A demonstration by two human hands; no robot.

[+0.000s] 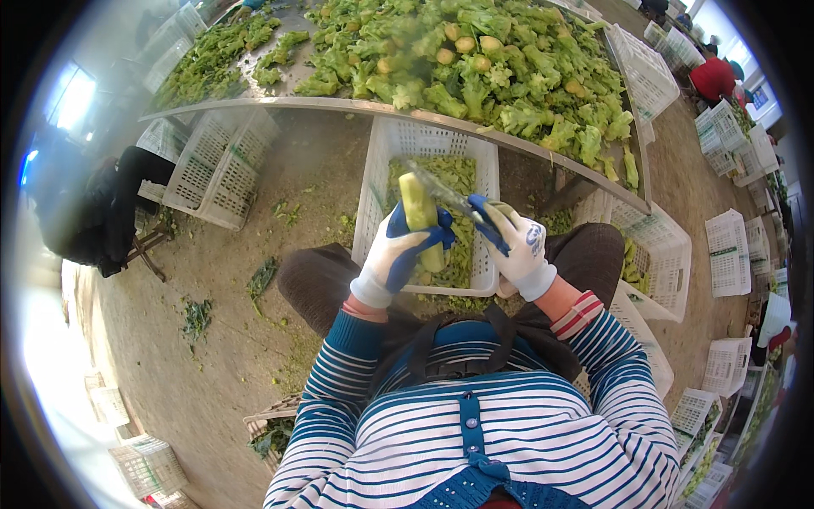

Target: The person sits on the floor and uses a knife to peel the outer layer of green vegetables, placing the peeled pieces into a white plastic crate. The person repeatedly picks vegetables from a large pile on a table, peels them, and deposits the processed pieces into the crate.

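Note:
My left hand [402, 245], in a white and blue work glove, grips a thick pale green vegetable stem [418, 203] that points up and away from me. In my right hand [514, 242], gloved the same way, is a knife [445, 193]; its blade slants across close to the stem's upper part. Whether blade and stem touch, I cannot tell. Both hands are above a white plastic crate [430, 291] between my knees, with green peelings [461, 172] inside. Beyond it, a metal-edged table [356, 105] bears a heap of green leafy stem pieces [474, 89].
White crates [219, 172] stand under the table's left part, and another crate [664, 261] is by my right knee. A seated person's dark-clothed leg [143, 172] shows at left. A person in red [715, 76] is far right. Leaf scraps [197, 317] lie on the floor.

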